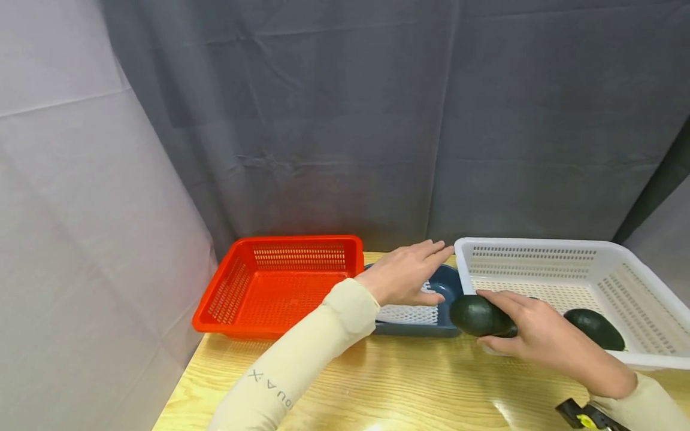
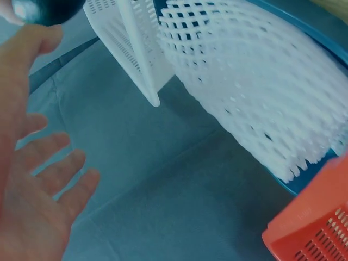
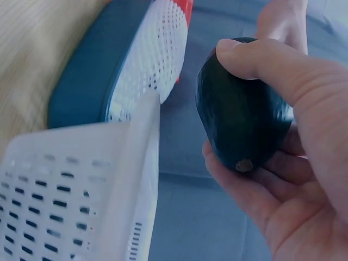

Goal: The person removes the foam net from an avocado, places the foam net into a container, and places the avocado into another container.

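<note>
My right hand [image 1: 539,329] grips a dark green avocado [image 3: 242,109], thumb on one side and fingers round the other. It holds the avocado over the left front edge of the white basket [image 1: 533,241]; the round stem scar shows in the right wrist view. Another avocado [image 1: 595,329] lies in that basket, partly covered by the forearm. With fingers stretched out and nothing in it, my left hand [image 1: 405,272] hovers over the blue basin [image 1: 447,293]. Inside the basin lies a white foam net [image 2: 255,81], partly hidden by this hand in the head view.
To the left stands a red basket [image 1: 291,299] with slotted walls, close beside the basin. All three containers are lined up along the back of the wooden table [image 1: 366,383]. A grey curtain [image 1: 334,120] hangs behind them, and a white sheet [image 1: 91,209] on the left.
</note>
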Tool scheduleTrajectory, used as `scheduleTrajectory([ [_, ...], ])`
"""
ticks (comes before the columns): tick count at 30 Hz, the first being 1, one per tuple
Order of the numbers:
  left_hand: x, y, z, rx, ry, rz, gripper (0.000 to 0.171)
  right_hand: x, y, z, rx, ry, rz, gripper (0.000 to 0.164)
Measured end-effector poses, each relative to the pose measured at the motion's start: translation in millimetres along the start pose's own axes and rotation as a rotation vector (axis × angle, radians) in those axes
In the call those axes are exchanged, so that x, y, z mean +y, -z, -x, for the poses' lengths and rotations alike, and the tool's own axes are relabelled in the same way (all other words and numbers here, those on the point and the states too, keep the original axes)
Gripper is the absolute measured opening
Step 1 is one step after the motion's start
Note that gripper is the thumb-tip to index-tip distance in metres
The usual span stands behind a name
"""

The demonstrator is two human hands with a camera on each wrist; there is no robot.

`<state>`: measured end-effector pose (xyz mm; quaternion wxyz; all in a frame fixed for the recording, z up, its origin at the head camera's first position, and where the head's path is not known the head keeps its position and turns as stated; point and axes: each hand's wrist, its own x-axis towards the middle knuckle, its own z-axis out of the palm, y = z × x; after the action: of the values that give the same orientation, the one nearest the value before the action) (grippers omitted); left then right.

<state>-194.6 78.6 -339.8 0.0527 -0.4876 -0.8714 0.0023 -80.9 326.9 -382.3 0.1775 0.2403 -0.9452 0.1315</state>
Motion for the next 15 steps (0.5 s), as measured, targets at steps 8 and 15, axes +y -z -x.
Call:
scheduleTrajectory([
  [8,7.4,-0.3,-5.6,-0.015,-0.007,-0.007,0.081,9,6,-4,-0.011,-0.012,0.005,0.076],
  [15,6.9,-7.0,-10.3,-0.016,0.022,0.043,0.079,19,8,-10,-0.059,-0.049,0.002,0.076],
])
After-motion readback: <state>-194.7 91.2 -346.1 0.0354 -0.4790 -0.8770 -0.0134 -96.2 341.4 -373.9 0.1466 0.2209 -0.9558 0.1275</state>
